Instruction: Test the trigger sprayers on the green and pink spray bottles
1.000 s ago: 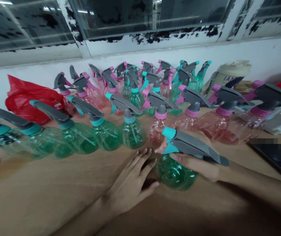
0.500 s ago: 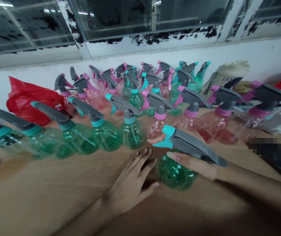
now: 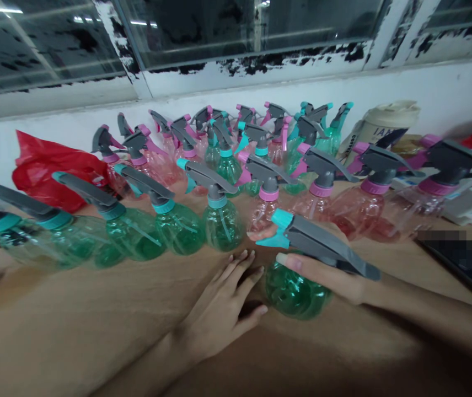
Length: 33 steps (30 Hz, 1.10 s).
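My right hand (image 3: 322,273) is wrapped round the neck of a green spray bottle (image 3: 296,295) with a grey and turquoise trigger head. Its thumb lies across the near side, and the other fingers are mostly hidden behind the bottle. Just left of that bottle, my left hand (image 3: 223,309) rests flat on the wooden table (image 3: 95,325), fingers stretched out and holding nothing. Beyond my hands stands a row of spray bottles: green ones such as this green bottle (image 3: 223,226) to the left, and pink ones such as this pink bottle (image 3: 360,209) to the right.
Behind the row, several more pink and green spray bottles (image 3: 228,165) crowd toward the wall. A red plastic bag (image 3: 54,171) lies at left. At right are a cream-coloured container (image 3: 389,121), a white device (image 3: 467,207) and a dark flat object (image 3: 459,270).
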### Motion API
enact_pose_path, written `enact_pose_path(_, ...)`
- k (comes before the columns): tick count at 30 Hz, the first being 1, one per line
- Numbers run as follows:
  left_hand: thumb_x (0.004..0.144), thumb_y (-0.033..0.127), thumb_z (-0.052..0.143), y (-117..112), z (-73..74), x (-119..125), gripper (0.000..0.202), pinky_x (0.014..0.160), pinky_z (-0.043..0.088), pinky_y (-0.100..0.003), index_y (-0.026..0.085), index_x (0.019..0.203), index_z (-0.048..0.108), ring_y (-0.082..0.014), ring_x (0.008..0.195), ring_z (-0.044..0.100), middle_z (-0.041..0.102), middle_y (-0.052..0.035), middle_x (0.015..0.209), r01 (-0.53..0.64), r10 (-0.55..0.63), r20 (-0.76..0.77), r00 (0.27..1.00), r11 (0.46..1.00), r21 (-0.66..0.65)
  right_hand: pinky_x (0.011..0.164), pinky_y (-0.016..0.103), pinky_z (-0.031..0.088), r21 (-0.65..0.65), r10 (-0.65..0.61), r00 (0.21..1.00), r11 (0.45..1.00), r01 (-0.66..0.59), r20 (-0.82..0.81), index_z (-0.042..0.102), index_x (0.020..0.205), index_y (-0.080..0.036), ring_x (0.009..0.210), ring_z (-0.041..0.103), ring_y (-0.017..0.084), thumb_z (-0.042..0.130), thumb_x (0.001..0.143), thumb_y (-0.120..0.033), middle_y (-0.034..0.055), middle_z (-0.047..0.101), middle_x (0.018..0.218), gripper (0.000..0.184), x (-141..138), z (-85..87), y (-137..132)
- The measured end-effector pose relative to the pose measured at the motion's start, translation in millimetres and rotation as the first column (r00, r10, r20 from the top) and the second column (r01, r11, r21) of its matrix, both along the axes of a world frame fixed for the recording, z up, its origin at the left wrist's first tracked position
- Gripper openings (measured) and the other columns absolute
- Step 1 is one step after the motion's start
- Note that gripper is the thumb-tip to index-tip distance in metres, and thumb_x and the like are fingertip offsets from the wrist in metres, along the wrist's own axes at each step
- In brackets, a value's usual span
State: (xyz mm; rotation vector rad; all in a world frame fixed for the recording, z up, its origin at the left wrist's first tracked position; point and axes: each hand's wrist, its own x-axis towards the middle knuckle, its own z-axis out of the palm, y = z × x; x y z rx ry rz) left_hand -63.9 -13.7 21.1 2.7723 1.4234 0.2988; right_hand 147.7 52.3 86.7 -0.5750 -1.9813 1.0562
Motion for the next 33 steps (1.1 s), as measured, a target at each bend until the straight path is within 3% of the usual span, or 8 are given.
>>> enact_pose_path(5, 0.092, 0.044, 0.053, -0.4, 0.7, 0.0, 0.056, 0.108, 0.034, -0.048, 0.013, 0.138, 0.039, -0.0297, 0.138, 0.027, 0.036, -0.0176, 0.147, -0.006, 0.006, 0.012, 1.000, 1.000, 0.004, 0.071, 0.029, 0.051, 0.060, 0.021, 0.999, 0.998, -0.019, -0.034, 0.065, 0.099, -0.025, 0.077, 0.064, 0.015, 0.060, 0.086, -0.025, 0.0001, 0.067, 0.089, 0.014, -0.3, 4.2, -0.1)
enact_pose_path(11, 0.093, 0.042, 0.053, -0.3, 0.2, 0.1, 0.056, 0.108, 0.033, -0.048, 0.013, 0.138, 0.039, -0.0303, 0.139, 0.026, 0.032, -0.0169, 0.149, -0.009, 0.009, 0.034, 0.999, 1.000, -0.005, 0.069, 0.028, 0.049, 0.092, 0.074, 0.997, 0.993, -0.071, -0.027, 0.063, 0.089, -0.021, 0.074, 0.063, 0.014, 0.058, 0.087, -0.022, -0.0005, 0.065, 0.082, 0.005, 0.4, 8.0, 1.2)
enact_pose_path(15, 0.092, 0.043, 0.053, -0.1, -0.9, 0.1, 0.057, 0.109, 0.032, -0.049, 0.013, 0.138, 0.038, -0.0308, 0.139, 0.025, 0.032, -0.0163, 0.149, 0.004, -0.004, 0.043, 0.999, 1.000, 0.005, 0.069, 0.029, 0.048, 0.078, 0.070, 0.997, 0.994, -0.072, 0.032, 0.060, 0.086, -0.020, 0.076, 0.062, 0.015, 0.055, 0.089, -0.027, 0.0005, 0.062, 0.080, 0.009, 2.2, 7.5, 2.0)
enact_pose_path(19, 0.093, 0.043, 0.052, 0.1, -1.3, -0.3, 0.057, 0.109, 0.033, -0.049, 0.013, 0.139, 0.037, -0.0303, 0.139, 0.026, 0.031, -0.0168, 0.149, 0.004, -0.004, 0.033, 0.999, 1.000, 0.002, 0.068, 0.030, 0.050, 0.071, 0.077, 0.995, 0.994, -0.082, 0.062, 0.060, 0.086, -0.022, 0.075, 0.063, 0.016, 0.052, 0.090, -0.033, 0.0004, 0.061, 0.078, 0.014, 2.6, 5.1, 3.7)
enact_pose_path(24, 0.093, 0.042, 0.052, 0.1, -1.1, -0.2, 0.056, 0.109, 0.033, -0.048, 0.013, 0.138, 0.038, -0.0298, 0.139, 0.027, 0.033, -0.0171, 0.148, 0.002, -0.002, 0.034, 0.999, 1.000, 0.004, 0.072, 0.031, 0.051, 0.114, 0.088, 0.996, 0.990, -0.087, 0.004, 0.065, 0.098, -0.026, 0.080, 0.064, 0.017, 0.058, 0.085, -0.025, 0.0014, 0.066, 0.089, 0.014, 1.8, 4.5, 5.1)
enact_pose_path(33, 0.086, 0.040, 0.059, -2.9, 1.1, 2.8, 0.068, 0.106, 0.034, -0.051, 0.017, 0.141, 0.028, -0.0314, 0.134, 0.034, 0.037, -0.0152, 0.146, -0.034, 0.050, 0.180, 0.982, 0.995, -0.090, 0.067, 0.031, 0.052, 0.087, 0.034, 0.999, 0.996, -0.033, -0.010, 0.064, 0.108, -0.024, 0.072, 0.062, 0.016, 0.060, 0.084, -0.029, 0.0022, 0.066, 0.088, 0.025, -0.3, 1.8, 0.2)
